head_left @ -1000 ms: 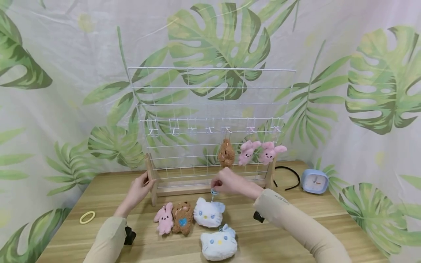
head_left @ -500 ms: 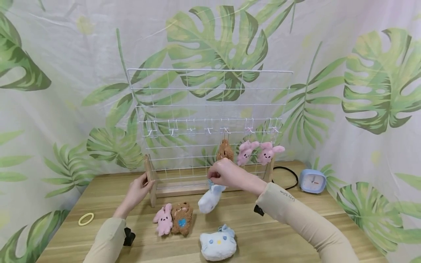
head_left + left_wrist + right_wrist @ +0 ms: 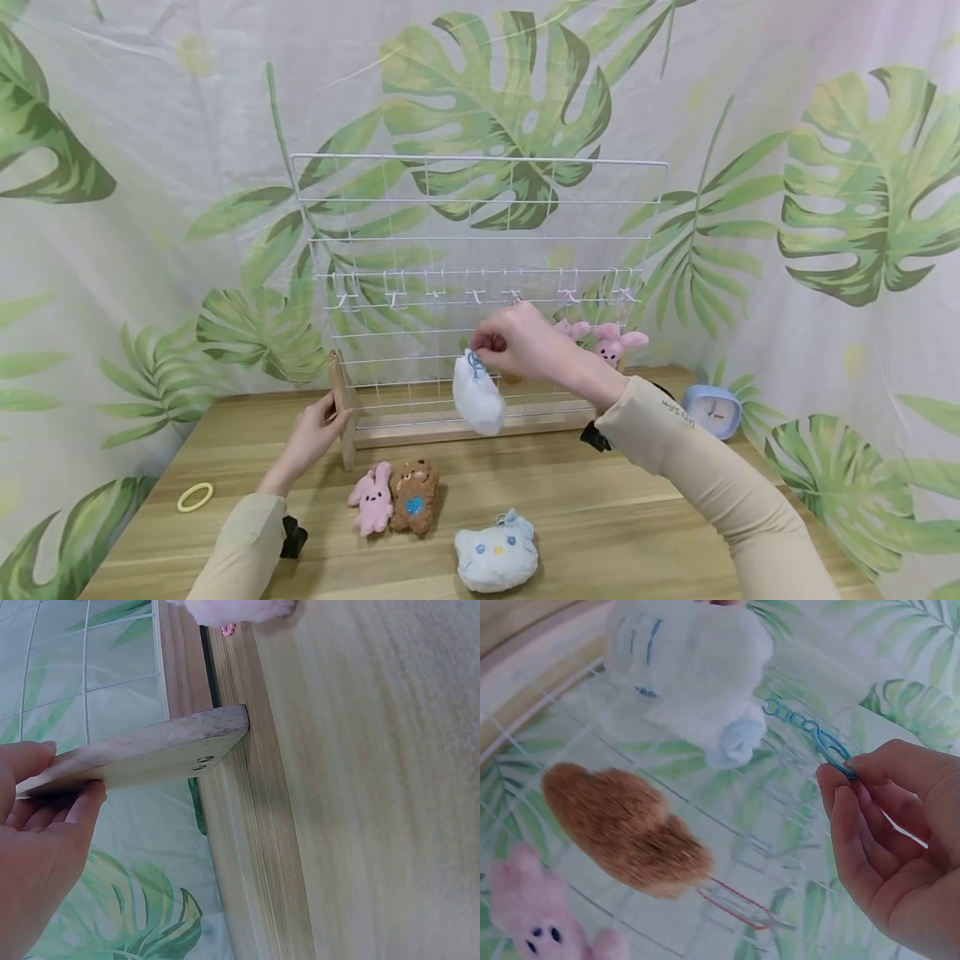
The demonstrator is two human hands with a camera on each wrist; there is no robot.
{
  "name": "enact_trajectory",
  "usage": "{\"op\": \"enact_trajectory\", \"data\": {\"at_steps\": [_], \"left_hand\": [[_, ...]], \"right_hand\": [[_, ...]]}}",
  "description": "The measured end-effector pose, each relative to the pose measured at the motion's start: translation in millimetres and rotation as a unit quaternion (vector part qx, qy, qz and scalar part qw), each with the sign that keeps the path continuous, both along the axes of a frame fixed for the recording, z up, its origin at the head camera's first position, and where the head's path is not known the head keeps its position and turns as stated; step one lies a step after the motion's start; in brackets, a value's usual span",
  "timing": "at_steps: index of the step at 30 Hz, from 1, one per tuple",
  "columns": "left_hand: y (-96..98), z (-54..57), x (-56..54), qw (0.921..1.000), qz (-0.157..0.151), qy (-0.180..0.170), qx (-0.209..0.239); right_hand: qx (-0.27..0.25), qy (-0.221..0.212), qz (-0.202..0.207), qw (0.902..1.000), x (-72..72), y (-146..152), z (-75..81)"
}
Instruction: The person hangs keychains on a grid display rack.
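Note:
My right hand (image 3: 517, 343) pinches the blue ring of a white plush cat keychain (image 3: 477, 398), which dangles in front of the wire grid rack (image 3: 405, 333). In the right wrist view the blue key ring (image 3: 832, 754) sits between thumb and fingertips, its short chain running to the plush. My left hand (image 3: 313, 437) grips the rack's wooden side foot (image 3: 150, 742), thumb on one face and fingers on the other. Behind the right hand hang a brown bear plush (image 3: 622, 829) and pink rabbit plushes (image 3: 609, 343), partly hidden in the head view.
A row of white hooks (image 3: 435, 297) crosses the grid. On the wooden table (image 3: 622, 533) lie a pink rabbit (image 3: 372, 500), a brown bear (image 3: 415, 497) and another white cat plush (image 3: 497, 554). A yellow ring (image 3: 195, 497) lies left; a blue clock (image 3: 712, 411) stands right.
My right hand has lifted the white plush cat keychain off the table by its ring, up to the front of the grid below the hooks. The left hand has stayed on the rack's foot.

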State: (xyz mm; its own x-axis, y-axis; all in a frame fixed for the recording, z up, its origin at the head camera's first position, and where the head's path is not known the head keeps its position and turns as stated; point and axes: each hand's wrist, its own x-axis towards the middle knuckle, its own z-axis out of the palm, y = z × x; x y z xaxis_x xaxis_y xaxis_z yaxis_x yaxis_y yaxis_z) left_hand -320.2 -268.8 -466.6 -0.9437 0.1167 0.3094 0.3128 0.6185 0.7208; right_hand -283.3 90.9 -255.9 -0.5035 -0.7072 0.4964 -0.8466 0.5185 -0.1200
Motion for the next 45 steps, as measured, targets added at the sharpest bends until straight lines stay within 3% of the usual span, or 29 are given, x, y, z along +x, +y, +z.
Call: {"op": "enact_trajectory", "data": {"at_steps": [9, 18, 26, 35, 45], "left_hand": [[-0.4, -0.4, 1.0, 1.0, -0.003, -0.001, 0.004], [-0.3, 0.3, 0.7, 1.0, -0.001, 0.002, 0.006], [-1.5, 2.1, 2.2, 1.0, -0.003, -0.007, 0.004], [0.3, -1.7, 2.5, 0.9998, -0.003, -0.019, 0.007], [-0.5, -0.6, 0.6, 0.9999, 0.001, -0.008, 0.012]], "right_hand": [[-0.028, -0.042, -0.013, 0.9986, 8.2, 4, 22.4], [-0.028, -0.048, -0.03, 0.998, 9.9, 7, 32.9], [0.004, -0.034, -0.066, 0.9973, -9.8, 2, 34.3], [0.006, -0.011, -0.07, 0.9975, -37.4, -7, 33.7], [0.01, -0.024, -0.094, 0.9953, -59.1, -11, 27.7]]}}
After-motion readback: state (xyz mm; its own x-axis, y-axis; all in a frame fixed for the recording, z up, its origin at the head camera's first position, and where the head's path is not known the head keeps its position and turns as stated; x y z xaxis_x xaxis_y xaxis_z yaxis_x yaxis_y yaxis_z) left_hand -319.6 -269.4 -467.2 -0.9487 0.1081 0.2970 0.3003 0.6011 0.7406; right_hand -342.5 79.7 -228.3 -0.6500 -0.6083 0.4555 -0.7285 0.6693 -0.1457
